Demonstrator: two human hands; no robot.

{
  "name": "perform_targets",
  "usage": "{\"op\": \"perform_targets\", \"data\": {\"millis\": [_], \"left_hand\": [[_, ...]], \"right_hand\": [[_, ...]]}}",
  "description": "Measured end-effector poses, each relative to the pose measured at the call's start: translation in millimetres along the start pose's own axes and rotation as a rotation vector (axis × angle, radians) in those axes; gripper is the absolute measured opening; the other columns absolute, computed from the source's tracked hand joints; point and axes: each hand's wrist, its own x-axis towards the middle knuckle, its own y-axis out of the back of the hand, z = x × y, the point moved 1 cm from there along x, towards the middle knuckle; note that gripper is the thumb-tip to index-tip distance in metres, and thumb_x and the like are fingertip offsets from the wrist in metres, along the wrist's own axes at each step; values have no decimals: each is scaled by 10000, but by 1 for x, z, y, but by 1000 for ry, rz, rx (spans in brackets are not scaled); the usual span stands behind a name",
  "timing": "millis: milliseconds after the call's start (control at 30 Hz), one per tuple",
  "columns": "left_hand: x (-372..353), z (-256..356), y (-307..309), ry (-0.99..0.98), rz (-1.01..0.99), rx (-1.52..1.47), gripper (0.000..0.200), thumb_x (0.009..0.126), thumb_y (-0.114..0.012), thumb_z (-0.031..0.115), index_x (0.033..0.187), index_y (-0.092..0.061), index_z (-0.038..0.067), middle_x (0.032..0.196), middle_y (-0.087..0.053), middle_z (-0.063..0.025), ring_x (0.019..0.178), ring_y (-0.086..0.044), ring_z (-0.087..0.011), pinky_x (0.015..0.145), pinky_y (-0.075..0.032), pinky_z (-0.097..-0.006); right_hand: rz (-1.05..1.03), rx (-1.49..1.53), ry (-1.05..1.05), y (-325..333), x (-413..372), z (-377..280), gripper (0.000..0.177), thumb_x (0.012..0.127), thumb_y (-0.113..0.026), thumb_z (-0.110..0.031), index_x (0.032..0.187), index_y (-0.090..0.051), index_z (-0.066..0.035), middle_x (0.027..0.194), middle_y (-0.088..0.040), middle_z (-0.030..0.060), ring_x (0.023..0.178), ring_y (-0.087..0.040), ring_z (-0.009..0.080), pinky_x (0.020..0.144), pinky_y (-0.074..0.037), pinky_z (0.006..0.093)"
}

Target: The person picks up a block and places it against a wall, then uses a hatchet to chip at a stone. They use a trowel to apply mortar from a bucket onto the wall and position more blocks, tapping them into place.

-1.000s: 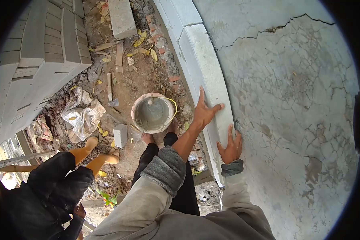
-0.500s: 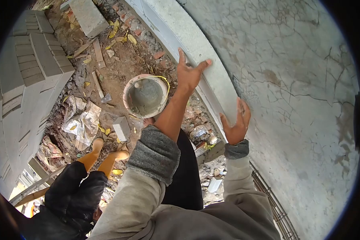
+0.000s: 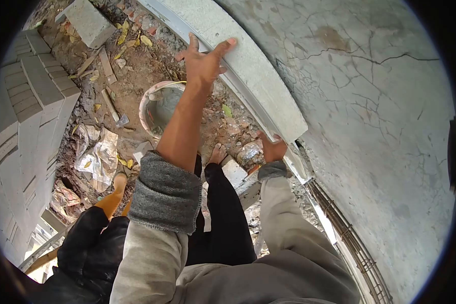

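A long pale grey concrete block lies along the foot of the cracked plastered wall. My left hand grips its outer edge, thumb on the top face and fingers down the side. At the block's near end, my right hand is at the lower outer corner, its fingers partly hidden by the edge. Behind my left forearm stands a round bucket of wet grey mortar, partly covered.
Stacked grey blocks rise on the left. A hammer-like tool, crumpled plastic sheeting and a loose block lie on the dirt. Another person's legs are at lower left. Steel bars run along the wall.
My right hand has gone from the block's top face to its lower outer corner. My left hand stays on the outer edge. The view has shifted, and my bare foot now shows.
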Motion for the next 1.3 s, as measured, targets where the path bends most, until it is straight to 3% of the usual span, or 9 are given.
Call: {"op": "perform_targets", "data": {"millis": [167, 367, 500, 700, 800, 867, 967, 1133, 1300], "left_hand": [[-2, -1, -3, -73, -12, -60, 1228, 725, -882, 210, 1559, -18, -46, 1247, -604, -244, 938, -695, -284, 703, -600, -412], [6, -6, 2, -79, -8, 2, 1189, 734, -871, 181, 1544, -41, -79, 1184, -622, -258, 778, -702, -244, 546, -589, -328], [-1, -1, -2, -73, -28, 50, 950, 801, -830, 253, 1468, -251, -97, 1236, -597, -229, 960, -689, -332, 649, -615, -384], [0, -1, -2, -70, -31, 48, 975, 795, -836, 250, 1479, -233, -97, 1236, -593, -236, 977, -685, -334, 643, -613, -380], [1, -2, -3, -92, 9, 9, 1161, 767, -847, 162, 1538, -18, -92, 1104, -661, -245, 721, -683, -224, 543, -578, -328], [3, -3, -3, -88, 3, 15, 1161, 759, -852, 169, 1540, -32, -90, 1128, -647, -251, 730, -679, -221, 555, -579, -331], [5, -7, 0, -97, 12, 20, 1166, 745, -861, 183, 1543, -54, -85, 1175, -624, -262, 766, -677, -220, 574, -583, -336], [2, -5, -1, -84, 27, -16, 1200, 732, -877, 216, 1553, -48, -68, 1243, -607, -251, 924, -691, -276, 699, -585, -394], [-2, -4, 0, -105, 10, 17, 1239, 715, -897, 264, 1549, -48, -80, 1266, -596, -288, 998, -685, -331, 763, -581, -444]], "right_hand": [[-52, 196, 159, -17, 37, 10, 680, 736, -877, -207, 1309, -565, -16, 1277, -629, 170, 1165, -595, 317, 1061, -414, 405], [-63, 189, 186, -19, 36, 14, 603, 788, -823, -343, 1302, -623, -98, 1320, -633, 135, 1257, -562, 325, 1089, -397, 418], [-13, 180, 280, -22, 36, 16, 613, 753, -851, -105, 1290, -571, -8, 1232, -662, 158, 1135, -624, 280, 1019, -453, 395], [-5, 171, 307, -22, 37, 14, 592, 755, -843, -80, 1278, -575, -6, 1204, -671, 154, 1117, -635, 277, 1005, -467, 389], [-20, 166, 299, -21, 36, 12, 598, 753, -848, -91, 1279, -575, -9, 1212, -665, 157, 1123, -630, 278, 1005, -466, 393], [-16, 173, 278, -19, 35, 8, 600, 752, -852, -99, 1279, -577, -14, 1222, -659, 158, 1129, -627, 279, 1004, -466, 397], [-62, 258, 196, -17, 35, 11, 553, 798, -825, -283, 1265, -634, -58, 1273, -650, 160, 1215, -585, 320, 1045, -429, 422], [186, 237, 147, -20, 3, 20, 522, 776, -799, -90, 1213, -544, 38, 1059, -650, 156, 1004, -618, 280, 909, -482, 395], [-16, 585, -222, -20, -13, 21, 426, 803, -635, 29, 1204, -492, 34, 1060, -598, 159, 837, -628, 207, 739, -510, 347]]}}
